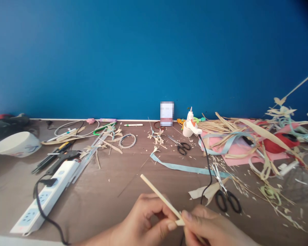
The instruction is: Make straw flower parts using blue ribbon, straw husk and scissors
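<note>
Low in the middle, my left hand [154,215] and my right hand [205,223] meet on a pale straw strip [160,194]. It is narrow and stiff-looking, and its free end points up and to the left. The left thumb and fingertips pinch a small flat bit at the joint, while my right thumb presses on the strip beside it. My right fingers partly hide its lower end. Just beyond the right hand lie open silver scissors with black handles [228,200] and a wide pale husk piece [207,192].
A blue ribbon [179,166] crosses the table, with smaller scissors [182,147] behind it. A white glue gun [192,124] rests in a cup, its cord trailing forward. Straw strips [226,128] pile up right. A power strip [46,198], black glue gun [63,160] and white bowl [16,145] occupy the left.
</note>
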The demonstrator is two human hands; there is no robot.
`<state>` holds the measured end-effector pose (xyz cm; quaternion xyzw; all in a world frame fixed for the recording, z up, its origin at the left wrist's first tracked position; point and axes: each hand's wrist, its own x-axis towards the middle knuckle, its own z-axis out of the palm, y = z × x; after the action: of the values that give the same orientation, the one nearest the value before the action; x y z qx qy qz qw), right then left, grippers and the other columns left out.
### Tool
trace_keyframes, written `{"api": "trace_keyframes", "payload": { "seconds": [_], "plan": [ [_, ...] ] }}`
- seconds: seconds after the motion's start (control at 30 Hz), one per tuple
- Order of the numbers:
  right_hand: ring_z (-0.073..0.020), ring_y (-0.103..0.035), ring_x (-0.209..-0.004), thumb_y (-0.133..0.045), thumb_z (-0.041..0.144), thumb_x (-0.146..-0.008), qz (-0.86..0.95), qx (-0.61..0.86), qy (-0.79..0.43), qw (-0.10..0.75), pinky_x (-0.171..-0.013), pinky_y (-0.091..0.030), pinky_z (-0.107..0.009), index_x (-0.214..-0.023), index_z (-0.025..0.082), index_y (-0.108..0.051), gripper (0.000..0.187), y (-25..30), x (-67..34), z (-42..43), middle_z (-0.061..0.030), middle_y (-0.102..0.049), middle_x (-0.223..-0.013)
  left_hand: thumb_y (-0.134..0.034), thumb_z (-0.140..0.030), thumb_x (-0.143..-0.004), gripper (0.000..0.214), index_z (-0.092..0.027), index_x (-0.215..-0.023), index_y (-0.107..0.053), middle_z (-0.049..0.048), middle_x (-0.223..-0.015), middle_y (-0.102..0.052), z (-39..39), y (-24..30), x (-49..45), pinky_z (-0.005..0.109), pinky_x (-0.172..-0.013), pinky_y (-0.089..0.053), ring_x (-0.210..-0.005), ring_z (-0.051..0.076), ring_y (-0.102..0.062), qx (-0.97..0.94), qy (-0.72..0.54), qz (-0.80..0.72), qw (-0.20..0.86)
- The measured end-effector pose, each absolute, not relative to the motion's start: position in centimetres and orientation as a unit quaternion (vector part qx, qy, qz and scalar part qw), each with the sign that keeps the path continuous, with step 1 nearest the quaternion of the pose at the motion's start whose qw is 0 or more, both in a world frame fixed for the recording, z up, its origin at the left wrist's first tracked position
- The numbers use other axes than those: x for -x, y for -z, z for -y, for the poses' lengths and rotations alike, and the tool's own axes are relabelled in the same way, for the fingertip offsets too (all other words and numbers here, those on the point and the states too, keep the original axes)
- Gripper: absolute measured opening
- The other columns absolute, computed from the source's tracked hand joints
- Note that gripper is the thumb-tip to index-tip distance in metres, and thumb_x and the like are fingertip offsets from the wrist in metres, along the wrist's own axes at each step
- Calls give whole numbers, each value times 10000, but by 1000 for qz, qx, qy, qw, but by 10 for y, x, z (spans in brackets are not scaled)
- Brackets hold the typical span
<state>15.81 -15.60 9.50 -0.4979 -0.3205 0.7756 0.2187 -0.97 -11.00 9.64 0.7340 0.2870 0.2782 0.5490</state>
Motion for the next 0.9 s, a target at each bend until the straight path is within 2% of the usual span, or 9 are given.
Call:
{"api": "trace_keyframes", "payload": {
  "seconds": [0.1, 0.17, 0.23, 0.3, 0.4, 0.47, 0.63, 0.77, 0.9],
  "plan": [
    [-42, -163, -296, -440, 596, -719, 294, 452, -810, 230, -318, -96, -207, -386, 182, -417, 532, -103, -175, 153, 80, -228, -326, -544, -242, -737, 135, -153, -651, -598, 33, -588, -552, 107, -87, 13, 218, -547, -359, -566, 117, -474, -725, -274, -319, 545],
    [-38, -130, -289, -448, 564, -730, 260, 443, -793, 328, -319, -82, -205, -389, 193, -352, 513, -109, -196, 147, 89, -201, -329, -566, -279, -721, 166, -139, -632, -579, 25, -575, -533, 105, -76, 15, 212, -529, -349, -559, 109, -465, -674, -274, -358, 585],
    [-44, -124, -319, -473, 535, -727, 261, 428, -735, 456, -338, -138, -212, -398, 196, -308, 500, -111, -213, 140, 92, -179, -359, -581, -310, -709, 201, -132, -623, -543, 4, -550, -508, 106, -65, 16, 201, -504, -348, -517, 89, -453, -562, -288, -401, 664],
    [-55, -141, -345, -425, 521, -767, 304, 486, -649, 500, -355, -149, -218, -433, 196, -328, 476, -103, -217, 134, 86, -192, -395, -605, -320, -690, 224, -131, -614, -511, -11, -545, -498, 110, -55, 13, 204, -500, -368, -485, 78, -456, -452, -316, -413, 725],
    [-76, -288, -438, -402, 478, -806, 473, 578, -560, 358, -414, -225, -206, -552, 177, -458, 397, -80, -196, 134, 60, -316, -488, -626, -315, -675, 236, -122, -604, -510, -12, -537, -500, 117, -48, 2, 203, -489, -377, -470, 75, -465, -405, -350, -402, 743],
    [-100, -377, -518, -369, 462, -825, 563, 582, -496, 314, -479, -284, -214, -620, 177, -498, 374, -68, -177, 138, 34, -416, -546, -614, -308, -690, 220, -116, -620, -532, -5, -548, -511, 118, -48, -6, 207, -510, -391, -494, 80, -474, -416, -370, -398, 730],
    [-132, -443, -564, -315, 418, -852, 673, 544, -408, 291, -541, -302, -235, -665, 182, -557, 387, -70, -161, 141, -12, -532, -600, -598, -295, -708, 199, -99, -671, -590, 20, -611, -531, 114, -44, -18, 211, -551, -399, -569, 94, -477, -479, -373, -402, 685],
    [-106, -389, -488, -316, 432, -851, 649, 562, -417, 298, -486, -253, -234, -529, 177, -504, 452, -66, -166, 138, 17, -447, -498, -583, -288, -721, 197, -99, -669, -595, 14, -606, -504, 112, -38, -20, 206, -537, -392, -571, 96, -468, -513, -359, -400, 669],
    [-66, -235, -365, -339, 560, -791, 502, 559, -595, 286, -386, -150, -226, -386, 175, -394, 562, -52, -165, 139, 63, -239, -372, -563, -248, -740, 151, -110, -687, -596, 28, -648, -552, 110, -37, -18, 204, -569, -395, -609, 104, -488, -575, -369, -362, 634]
  ]
}}
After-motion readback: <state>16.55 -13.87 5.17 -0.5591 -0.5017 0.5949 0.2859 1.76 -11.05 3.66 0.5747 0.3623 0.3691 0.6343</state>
